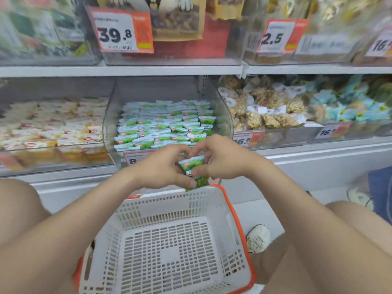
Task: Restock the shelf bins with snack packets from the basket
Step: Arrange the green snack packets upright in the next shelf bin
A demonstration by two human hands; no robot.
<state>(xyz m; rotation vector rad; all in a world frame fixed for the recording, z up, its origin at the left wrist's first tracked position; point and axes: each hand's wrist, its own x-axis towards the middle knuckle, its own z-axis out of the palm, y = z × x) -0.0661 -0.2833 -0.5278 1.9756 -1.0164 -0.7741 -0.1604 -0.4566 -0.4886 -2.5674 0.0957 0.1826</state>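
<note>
Both hands meet above the far rim of the white basket (176,211), which has an orange edge and nothing visible on its floor. My left hand (167,168) and my right hand (220,158) together grip a small stack of green snack packets (194,170), held upright between the fingers. Just behind them stands the clear shelf bin (114,115), holding several rows of the same green packets (165,126).
A bin of white-and-yellow packets (53,124) sits to the left, bins of brownish snacks (265,109) and teal packets (350,107) to the right. An upper shelf (127,71) with price tags runs overhead. My knees flank the basket; a white shoe (258,238) rests on the floor.
</note>
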